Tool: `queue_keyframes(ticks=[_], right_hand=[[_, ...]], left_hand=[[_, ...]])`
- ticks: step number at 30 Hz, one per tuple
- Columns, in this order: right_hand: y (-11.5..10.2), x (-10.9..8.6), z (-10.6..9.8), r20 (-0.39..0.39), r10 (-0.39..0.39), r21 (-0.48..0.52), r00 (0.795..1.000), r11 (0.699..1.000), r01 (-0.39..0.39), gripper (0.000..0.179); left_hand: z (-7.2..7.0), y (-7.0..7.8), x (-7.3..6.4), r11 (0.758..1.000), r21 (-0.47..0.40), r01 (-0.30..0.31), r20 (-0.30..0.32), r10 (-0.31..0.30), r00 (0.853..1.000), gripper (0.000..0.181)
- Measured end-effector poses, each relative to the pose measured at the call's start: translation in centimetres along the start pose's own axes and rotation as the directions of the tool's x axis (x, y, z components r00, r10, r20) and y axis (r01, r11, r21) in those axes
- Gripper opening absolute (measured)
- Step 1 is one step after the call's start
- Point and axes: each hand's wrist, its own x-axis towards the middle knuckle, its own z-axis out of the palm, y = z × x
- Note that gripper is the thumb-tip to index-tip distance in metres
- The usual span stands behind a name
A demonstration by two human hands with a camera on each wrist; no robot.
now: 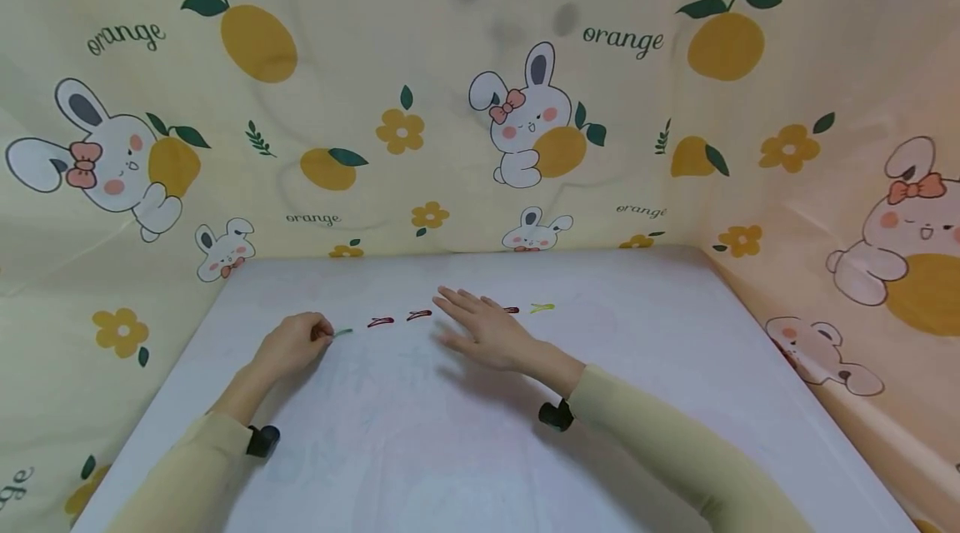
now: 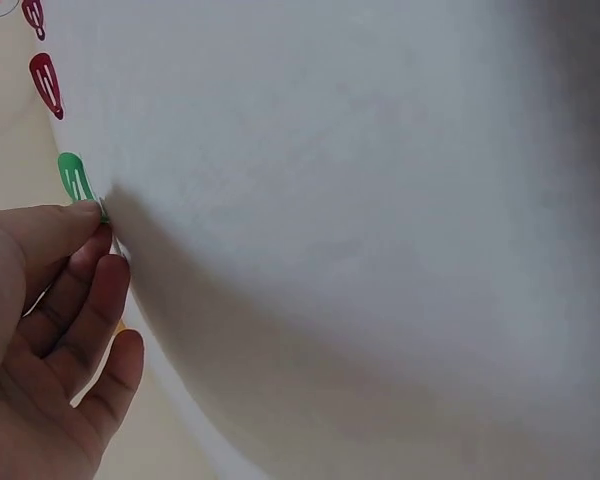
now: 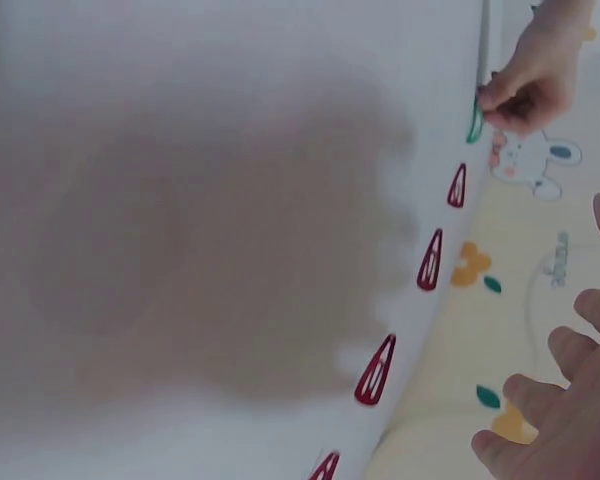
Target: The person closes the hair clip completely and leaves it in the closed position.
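My left hand (image 1: 294,343) pinches one end of a green snap hair clip (image 2: 71,172) between thumb and index finger. The clip is at the left end of a row across the far part of the table. Right of it lie several dark red hair clips, among them one red clip (image 1: 381,322) beside the green one and another red clip (image 3: 375,370) nearer the right hand. At the row's right end is a yellow clip (image 1: 542,308). My right hand (image 1: 489,333) hovers over the row, fingers straight and spread, holding nothing and covering part of it in the head view.
A white tabletop (image 1: 420,441) lies under both arms. Behind it and at the sides hangs a cream curtain (image 1: 450,33) printed with rabbits and oranges. A dark wrist camera (image 1: 555,415) sits at the right cuff, another wrist camera (image 1: 263,440) at the left.
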Motion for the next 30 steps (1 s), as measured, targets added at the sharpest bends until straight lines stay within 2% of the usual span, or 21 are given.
queue_keyframes(ticks=[7,13,20,30], right_hand=[[-1.1,1.7,1.0,0.032,-0.017,0.008,0.999,1.0,0.016,0.064],[-2.1,3.0,1.8,0.058,-0.02,0.037,0.998,0.999,0.018,0.065],[-3.5,4.8,2.8,0.005,-0.038,0.075,0.999,0.996,0.037,0.063],[-5.2,7.7,3.8,-0.098,0.013,0.172,0.995,0.985,0.004,0.055]], left_hand=[[-0.1,0.0,0.2,1.0,0.007,0.001,0.011,-0.001,1.0,0.007],[0.1,0.0,0.0,1.0,0.003,-0.012,-0.022,0.012,1.0,0.008],[0.1,-0.2,-0.5,0.997,-0.036,-0.067,-0.098,0.063,0.993,0.009],[-0.2,1.0,-1.5,0.99,-0.05,-0.133,-0.218,0.119,0.969,0.008]])
